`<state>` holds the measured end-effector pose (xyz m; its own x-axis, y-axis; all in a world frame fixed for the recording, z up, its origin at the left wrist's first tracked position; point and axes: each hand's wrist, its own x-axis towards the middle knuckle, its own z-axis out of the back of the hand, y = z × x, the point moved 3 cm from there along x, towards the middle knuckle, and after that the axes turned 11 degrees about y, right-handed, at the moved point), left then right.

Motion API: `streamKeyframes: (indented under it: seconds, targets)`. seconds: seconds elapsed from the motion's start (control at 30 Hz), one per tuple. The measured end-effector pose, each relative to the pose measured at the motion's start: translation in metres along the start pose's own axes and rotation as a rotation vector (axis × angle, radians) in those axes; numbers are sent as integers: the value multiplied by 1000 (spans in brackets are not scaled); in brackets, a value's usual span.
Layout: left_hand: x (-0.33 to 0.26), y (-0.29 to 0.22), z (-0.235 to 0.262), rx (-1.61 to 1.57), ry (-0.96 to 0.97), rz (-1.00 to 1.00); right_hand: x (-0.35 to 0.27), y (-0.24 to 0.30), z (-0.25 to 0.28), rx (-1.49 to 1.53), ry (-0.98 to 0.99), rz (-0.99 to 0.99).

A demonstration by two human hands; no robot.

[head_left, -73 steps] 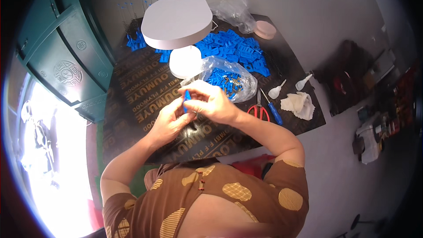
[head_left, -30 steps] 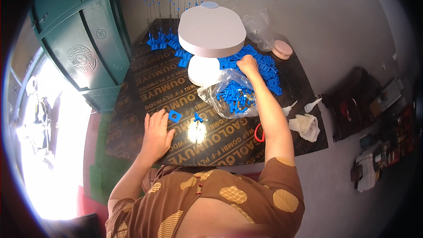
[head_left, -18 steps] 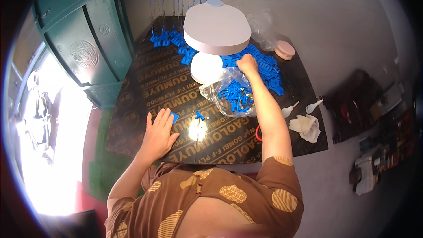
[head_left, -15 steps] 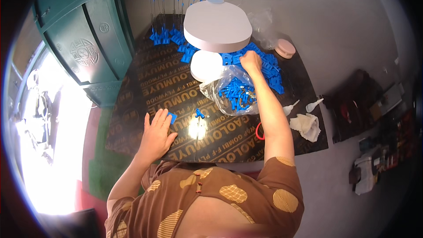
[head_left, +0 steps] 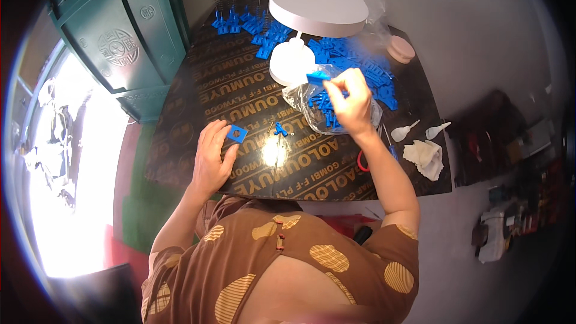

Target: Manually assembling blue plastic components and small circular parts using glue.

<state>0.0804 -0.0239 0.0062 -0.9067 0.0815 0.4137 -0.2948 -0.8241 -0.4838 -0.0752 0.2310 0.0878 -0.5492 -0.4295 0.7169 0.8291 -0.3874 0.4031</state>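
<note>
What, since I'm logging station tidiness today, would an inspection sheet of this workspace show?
Surface: dark printed table, white lamp standing on it, bright glare toward the front.
Job's things: blue pile at the back; clear bag of small blue pieces before it; square plate with a hole and small blue part nearer the front; spring-and-rod pieces at back left.
Clutter: pale cloth, two white squeeze bulbs, partly hidden red loop, pink round case.
Hands: left hand palm-down beside the plate, contact unclear; right hand pinches a blue piece over the bag.
Cables: nothing seen clearly.
Surroundings: green door and bright opening at left; grey wall behind.
</note>
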Motion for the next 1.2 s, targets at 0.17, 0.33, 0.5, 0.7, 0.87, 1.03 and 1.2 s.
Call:
streamKeyframes:
  seconds: [0.17, 0.33, 0.5, 0.7, 0.87, 1.03, 1.2]
  targets:
    - [9, -23, 7, -128, -63, -114, -21, 38, -14, -89, 58, 427]
    - [15, -50, 14, -230, 52, -152, -32, 64, -35, -37, 138, 562]
    - [3, -51, 3, -251, 164, -264, -51, 78, -59, 46, 209, 668]
    - [-6, -43, -2, -329, 215, -156, -54, 83, -63, 91, 304, 623]
    - [0, -19, 19, -24, -88, -41, -60, 78, -51, 84, 373, 585]
    - [9, 12, 26, 320, -221, 40, -71, 74, -38, 61, 442, 524]
    - [15, 20, 11, 475, -30, 113, -77, 75, -30, 67, 424, 483]
